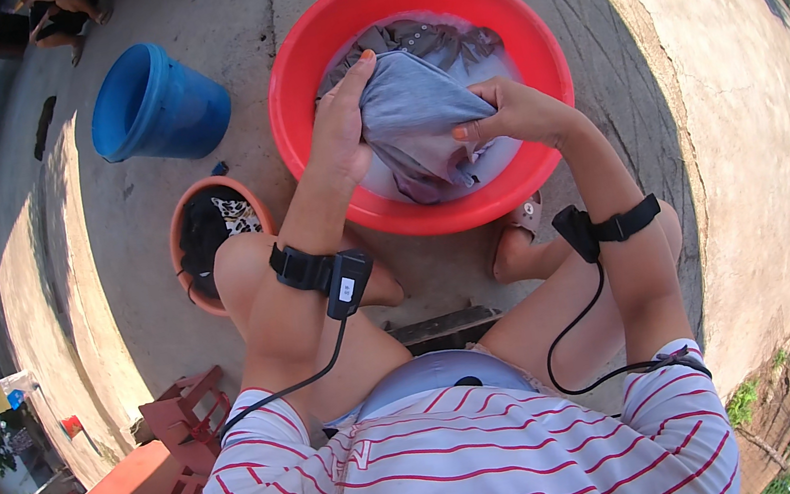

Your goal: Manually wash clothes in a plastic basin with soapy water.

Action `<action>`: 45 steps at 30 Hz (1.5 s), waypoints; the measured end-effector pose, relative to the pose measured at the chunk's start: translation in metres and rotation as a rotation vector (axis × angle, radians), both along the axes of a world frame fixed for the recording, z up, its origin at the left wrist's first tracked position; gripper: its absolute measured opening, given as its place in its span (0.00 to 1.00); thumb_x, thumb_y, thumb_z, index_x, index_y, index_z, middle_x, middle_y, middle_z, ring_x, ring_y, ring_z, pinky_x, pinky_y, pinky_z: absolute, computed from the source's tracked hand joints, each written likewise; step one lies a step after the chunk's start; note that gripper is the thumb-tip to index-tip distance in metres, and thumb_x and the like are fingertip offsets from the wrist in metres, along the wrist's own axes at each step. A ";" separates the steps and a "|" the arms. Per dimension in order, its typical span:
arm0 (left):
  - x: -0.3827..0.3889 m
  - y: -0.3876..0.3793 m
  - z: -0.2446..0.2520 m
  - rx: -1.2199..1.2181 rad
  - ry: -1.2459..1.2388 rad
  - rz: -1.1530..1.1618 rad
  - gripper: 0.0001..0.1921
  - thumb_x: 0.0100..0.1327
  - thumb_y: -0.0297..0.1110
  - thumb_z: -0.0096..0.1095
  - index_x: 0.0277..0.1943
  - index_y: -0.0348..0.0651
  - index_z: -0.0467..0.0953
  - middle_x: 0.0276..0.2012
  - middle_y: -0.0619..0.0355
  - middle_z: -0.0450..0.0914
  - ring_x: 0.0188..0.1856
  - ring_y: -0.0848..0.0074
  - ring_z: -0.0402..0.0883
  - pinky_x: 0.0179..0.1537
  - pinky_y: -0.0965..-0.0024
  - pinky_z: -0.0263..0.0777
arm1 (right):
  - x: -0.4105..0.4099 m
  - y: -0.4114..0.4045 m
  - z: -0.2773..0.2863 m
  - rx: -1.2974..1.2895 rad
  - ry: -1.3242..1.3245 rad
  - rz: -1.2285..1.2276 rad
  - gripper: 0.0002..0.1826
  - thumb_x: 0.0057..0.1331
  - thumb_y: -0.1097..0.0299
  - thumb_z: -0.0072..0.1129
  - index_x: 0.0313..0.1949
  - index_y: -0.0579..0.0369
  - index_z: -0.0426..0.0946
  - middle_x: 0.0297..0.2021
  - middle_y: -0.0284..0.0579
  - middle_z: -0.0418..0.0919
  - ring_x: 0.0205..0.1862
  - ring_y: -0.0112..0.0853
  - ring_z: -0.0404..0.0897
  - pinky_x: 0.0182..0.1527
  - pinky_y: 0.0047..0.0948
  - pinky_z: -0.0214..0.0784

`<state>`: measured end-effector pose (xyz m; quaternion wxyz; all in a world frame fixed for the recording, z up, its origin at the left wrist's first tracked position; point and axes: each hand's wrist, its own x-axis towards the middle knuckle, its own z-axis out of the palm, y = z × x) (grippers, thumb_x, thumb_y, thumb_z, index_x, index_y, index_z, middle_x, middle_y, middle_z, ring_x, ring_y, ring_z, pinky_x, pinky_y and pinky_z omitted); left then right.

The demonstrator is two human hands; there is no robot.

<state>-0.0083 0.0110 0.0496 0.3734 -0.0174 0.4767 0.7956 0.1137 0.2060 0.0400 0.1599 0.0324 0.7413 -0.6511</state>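
Observation:
Both hands grip a wet grey cloth garment (pixel 420 103) above a large red plastic basin (pixel 293 91). My left hand (pixel 345 121) pinches its upper left side, thumb on top. At the garment's right side, my right hand (pixel 524 111) holds an edge between thumb and fingers. The fabric is stretched between them, and its lower part hangs bunched towards the water, with a purplish patch. Sudsy, whitish water (pixel 495 70) fills part of the basin. A brownish-grey buttoned garment (pixel 411 36) lies soaking behind the one I hold.
A blue plastic bucket (pixel 190 109) stands left of the basin. Nearer me, a small orange tub (pixel 184 265) holds dark and patterned clothes (pixel 207 232). Reddish wooden stools (pixel 188 420) are at lower left. Another person's legs (pixel 61 25) show at top left.

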 end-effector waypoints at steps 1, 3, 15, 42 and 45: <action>0.001 0.000 0.001 0.006 -0.023 -0.019 0.13 0.63 0.37 0.62 0.46 0.38 0.78 0.40 0.58 0.81 0.42 0.78 0.78 0.47 0.74 0.71 | 0.000 0.000 0.001 -0.067 -0.055 -0.030 0.16 0.59 0.61 0.67 0.39 0.58 0.77 0.28 0.29 0.76 0.29 0.16 0.71 0.31 0.19 0.65; 0.002 -0.002 0.003 0.028 0.002 -0.051 0.13 0.62 0.35 0.63 0.45 0.37 0.78 0.40 0.58 0.81 0.42 0.78 0.79 0.47 0.73 0.71 | -0.001 -0.001 0.002 -0.086 -0.054 -0.056 0.14 0.60 0.61 0.65 0.39 0.58 0.77 0.28 0.29 0.76 0.29 0.16 0.71 0.31 0.19 0.65; -0.004 -0.006 -0.003 0.004 0.114 -0.141 0.17 0.61 0.38 0.66 0.47 0.34 0.76 0.42 0.57 0.81 0.43 0.77 0.79 0.48 0.73 0.71 | -0.004 -0.006 -0.002 -0.310 0.081 -0.332 0.17 0.67 0.56 0.55 0.47 0.55 0.75 0.38 0.30 0.77 0.41 0.16 0.72 0.46 0.18 0.63; -0.010 -0.026 0.021 0.279 -0.056 -0.036 0.16 0.66 0.42 0.58 0.49 0.40 0.73 0.43 0.56 0.80 0.46 0.69 0.79 0.51 0.62 0.72 | -0.018 -0.005 -0.068 0.467 0.315 -0.087 0.20 0.52 0.58 0.70 0.40 0.56 0.79 0.29 0.43 0.79 0.32 0.32 0.75 0.39 0.32 0.66; -0.008 -0.030 0.038 0.306 -0.040 0.032 0.16 0.67 0.42 0.57 0.50 0.40 0.73 0.44 0.54 0.80 0.47 0.68 0.79 0.53 0.62 0.71 | -0.015 0.002 -0.090 0.383 0.227 -0.178 0.19 0.55 0.59 0.68 0.41 0.56 0.78 0.30 0.41 0.79 0.33 0.29 0.75 0.39 0.30 0.66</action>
